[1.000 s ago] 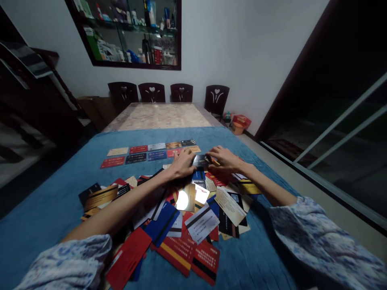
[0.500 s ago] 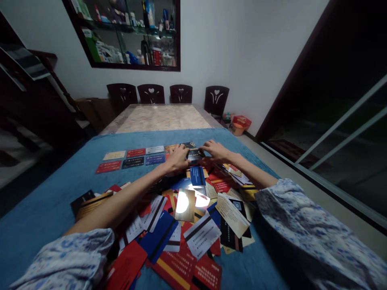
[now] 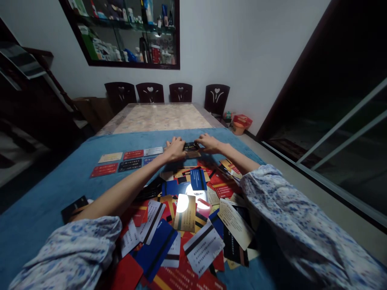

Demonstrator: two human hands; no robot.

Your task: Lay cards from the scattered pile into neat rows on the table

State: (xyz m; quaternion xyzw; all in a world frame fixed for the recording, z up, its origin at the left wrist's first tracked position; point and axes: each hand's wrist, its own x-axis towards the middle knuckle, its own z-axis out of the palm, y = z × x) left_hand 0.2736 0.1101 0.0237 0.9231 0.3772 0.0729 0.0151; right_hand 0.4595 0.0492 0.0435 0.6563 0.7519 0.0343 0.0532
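Observation:
A black card (image 3: pixel 191 146) lies toward the far side of the blue cloth (image 3: pixel 75 161), between my two hands. The fingers of my left hand (image 3: pixel 175 149) touch its left end. At its right end are the fingers of my right hand (image 3: pixel 209 143). Left of my hands are cards in two rows, among them a cream card (image 3: pixel 110 157), a red card (image 3: pixel 133 154), a white card (image 3: pixel 153 151) and a black card (image 3: pixel 130 165). Nearer me spreads a loose heap of overlapping cards, with a blue card (image 3: pixel 198 179) and a gold card (image 3: pixel 185 213) on top.
Beyond the cloth the bare tabletop (image 3: pixel 163 117) shows, with dark chairs (image 3: pixel 217 98) behind it. A red container (image 3: pixel 241 123) stands on the floor at the right. A shelf cabinet (image 3: pixel 133 64) is set in the wall.
Both hands have moved farther away from me, and the black card between them now lies farther up the cloth. The view has shifted slightly.

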